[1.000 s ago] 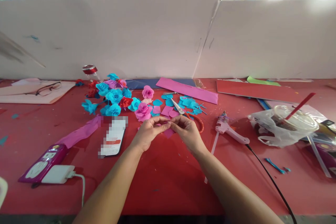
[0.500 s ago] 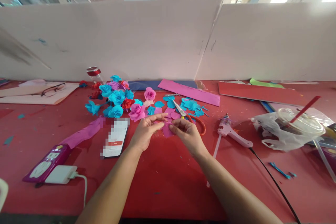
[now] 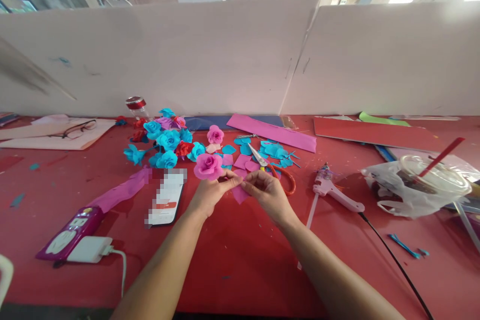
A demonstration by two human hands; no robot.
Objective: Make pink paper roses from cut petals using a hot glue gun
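Observation:
My left hand (image 3: 213,191) is closed, with a pink paper rose (image 3: 209,166) rising from behind its fingers; its stem is hidden. Between the two hands hangs a pink paper petal (image 3: 240,194). My right hand (image 3: 265,187) pinches the petal's upper edge with thumb and forefinger, and my left fingertips meet it there. Just behind the hands lie loose pink petals (image 3: 242,161) and several blue petals (image 3: 273,149). Orange-handled scissors (image 3: 288,180) lie partly open beside my right hand, one handle partly covered by it.
Blue, red and pink paper roses (image 3: 167,140) are bunched at back left. A phone (image 3: 167,200) and a purple power strip (image 3: 71,232) lie left. At right are a pink glue gun (image 3: 333,191) with a cord and a bagged cup (image 3: 431,175). A pale partition (image 3: 168,60) stands behind.
The pink rose by my left hand has shifted right and now stands closer above the fingers. My left fingers have curled in more, and the petal hangs lower and more visible.

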